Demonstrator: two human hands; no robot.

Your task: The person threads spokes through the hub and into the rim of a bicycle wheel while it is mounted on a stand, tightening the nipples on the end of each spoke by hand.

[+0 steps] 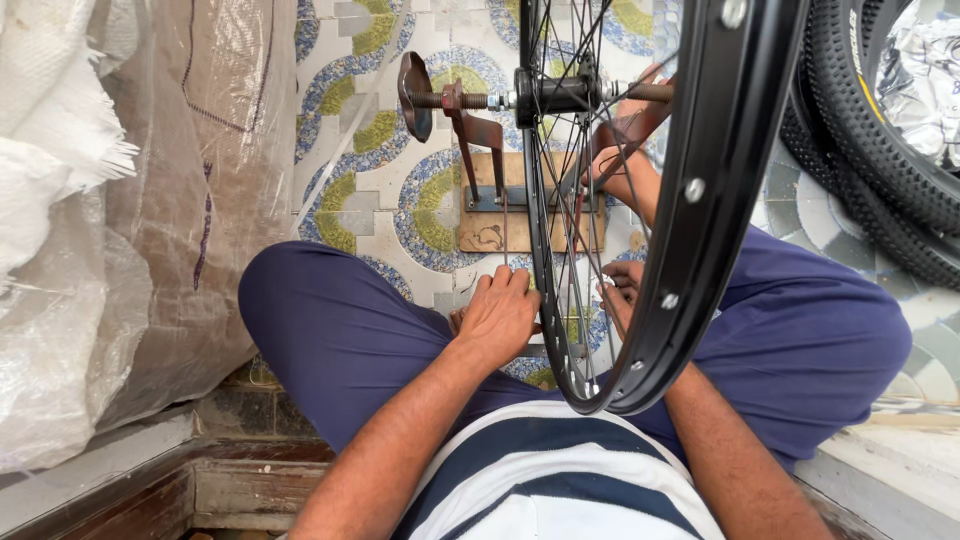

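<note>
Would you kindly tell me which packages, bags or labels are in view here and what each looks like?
Clear plastic bag: left, tall, crinkled, over brownish contents.
White woven sack: far left, frayed edge.
Silvery foil wrapping: top right, crumpled, inside the black tyres.
No screens or signs show.

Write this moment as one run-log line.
left hand: on spokes | right hand: at rim | wheel on truing stand | tyres right

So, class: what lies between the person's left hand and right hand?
In the head view, the black wheel rim and its spokes stand between the left hand and the right hand.
</note>
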